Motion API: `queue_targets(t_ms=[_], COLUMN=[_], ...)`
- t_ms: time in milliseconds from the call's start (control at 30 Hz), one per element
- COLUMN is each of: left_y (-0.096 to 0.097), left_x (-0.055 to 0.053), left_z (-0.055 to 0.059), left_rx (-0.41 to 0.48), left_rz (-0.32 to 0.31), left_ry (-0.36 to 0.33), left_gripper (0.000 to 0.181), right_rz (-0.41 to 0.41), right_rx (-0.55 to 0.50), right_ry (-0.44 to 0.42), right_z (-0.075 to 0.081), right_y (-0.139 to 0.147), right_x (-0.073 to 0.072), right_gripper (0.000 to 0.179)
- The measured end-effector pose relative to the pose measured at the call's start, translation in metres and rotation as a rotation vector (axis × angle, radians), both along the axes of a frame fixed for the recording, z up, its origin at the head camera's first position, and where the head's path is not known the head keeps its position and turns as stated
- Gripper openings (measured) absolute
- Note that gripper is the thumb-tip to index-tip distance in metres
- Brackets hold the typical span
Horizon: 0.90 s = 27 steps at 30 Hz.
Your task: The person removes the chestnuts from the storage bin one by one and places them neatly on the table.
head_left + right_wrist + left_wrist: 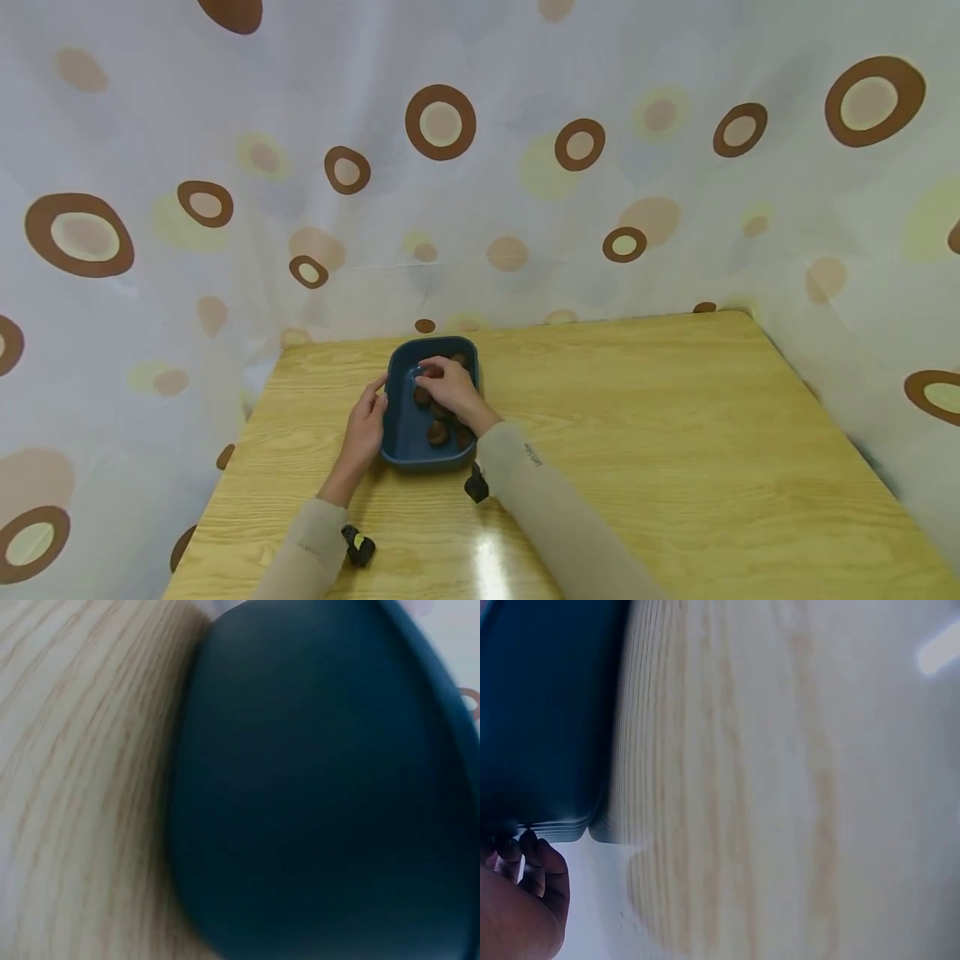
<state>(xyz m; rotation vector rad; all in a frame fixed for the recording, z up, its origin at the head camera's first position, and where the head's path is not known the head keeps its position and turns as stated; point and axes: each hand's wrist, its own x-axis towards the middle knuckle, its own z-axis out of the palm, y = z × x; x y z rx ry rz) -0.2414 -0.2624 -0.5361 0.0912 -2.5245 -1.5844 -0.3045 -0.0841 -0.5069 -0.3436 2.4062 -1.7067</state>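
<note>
1. In the head view, a yellow wooden table (660, 442) with wavy lines fills the bottom part. A bright shiny patch sits at 6 o'clock, close to us.
2. Behind the table, at 12 o'clock, hangs a white cloth (480, 208) with brown rings and pale spots (a bit like fried eggs). It covers both sides too.
3. A blue tray (408, 450) sits on the table, at 10 o'clock from the table's middle, near the back edge. Round brown lumps (437, 433) lie in it, some at its 1 o'clock and some at its 5 o'clock.
4. The left hand (366, 427) is at the tray's 9 o'clock. Its loose fingers rest on the outside and are not wrapped round it.
5. The right hand (453, 392) comes over from 4 o'clock into the tray. Its finger and thumb bend around a reddish-brown lump, but I cannot tell if they pinch it.
6. In the left wrist view, the tray's dark wall is at 10 o'clock. Bent fingertips touch its lip at 8 o'clock. Striped wood runs down the middle.
7. In the right wrist view, the blurry tray wall is big, with wood at 9 o'clock and spotted cloth at 2 o'clock.
</note>
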Motion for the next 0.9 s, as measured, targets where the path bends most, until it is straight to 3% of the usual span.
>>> queue_targets(t_ms=[533,900], left_y=[0.001,0.001], left_x=[0.000,0.002], left_z=[0.003,0.004], left_rx=[0.015,0.007], left_rz=[-0.008,-0.030], left_ry=[-0.020,-0.028], left_gripper=[0.043,0.044], right_rz=[0.144,0.194], right_rx=[0.309,0.359], right_ry=[0.122,0.112], right_z=[-0.010,-0.013], right_y=[-0.007,-0.009], right_x=[0.002,0.000], right_gripper=[0.033,0.027])
